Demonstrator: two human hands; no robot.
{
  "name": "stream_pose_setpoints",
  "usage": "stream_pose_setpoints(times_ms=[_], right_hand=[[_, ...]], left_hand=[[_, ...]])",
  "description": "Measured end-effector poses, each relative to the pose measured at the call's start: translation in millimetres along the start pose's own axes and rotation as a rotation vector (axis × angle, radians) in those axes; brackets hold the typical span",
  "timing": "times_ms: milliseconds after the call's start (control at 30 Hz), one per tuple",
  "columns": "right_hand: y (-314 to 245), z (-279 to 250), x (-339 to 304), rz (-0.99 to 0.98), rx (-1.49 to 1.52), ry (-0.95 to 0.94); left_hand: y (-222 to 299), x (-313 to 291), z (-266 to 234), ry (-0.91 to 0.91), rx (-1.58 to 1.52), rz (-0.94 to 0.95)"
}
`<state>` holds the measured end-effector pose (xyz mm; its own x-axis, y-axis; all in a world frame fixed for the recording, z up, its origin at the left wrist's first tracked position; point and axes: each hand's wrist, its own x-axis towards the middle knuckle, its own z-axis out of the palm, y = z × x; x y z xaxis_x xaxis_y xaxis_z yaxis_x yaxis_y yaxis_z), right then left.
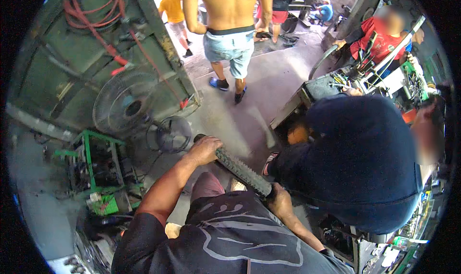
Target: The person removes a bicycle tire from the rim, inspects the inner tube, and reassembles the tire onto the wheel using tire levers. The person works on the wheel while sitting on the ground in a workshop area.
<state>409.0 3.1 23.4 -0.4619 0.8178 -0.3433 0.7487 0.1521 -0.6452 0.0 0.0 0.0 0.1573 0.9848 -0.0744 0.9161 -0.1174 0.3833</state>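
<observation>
On a workshop's concrete floor, a worker in a black shirt holds one knobby dark tire across the front of the body, the left hand wrapped around its far end, the right hand around its near end. The tire is already lifted, shows no wheel inside it and is not yet set down; how much work is left cannot be told. Around it: one large fan, one coiled red hose and at least six other people.
</observation>
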Motion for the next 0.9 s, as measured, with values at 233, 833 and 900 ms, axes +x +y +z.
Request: stream_pose_setpoints(times_ms=[233,833,900], right_hand=[[32.1,68.0,46.3,0.055,0.057,0.087],[2.8,3.1,346.3,0.4,0.208,0.443],[29.0,-11.8,387.8,0.426,0.235,0.322]], left_hand=[[-42.6,113.8,-44.3,-0.416,0.044,0.266],[-207.2,492.8,-182.6,-0.097,0.05,0.261],[-231.7,536.9,-182.9,-0.058,0.037,0.16]])
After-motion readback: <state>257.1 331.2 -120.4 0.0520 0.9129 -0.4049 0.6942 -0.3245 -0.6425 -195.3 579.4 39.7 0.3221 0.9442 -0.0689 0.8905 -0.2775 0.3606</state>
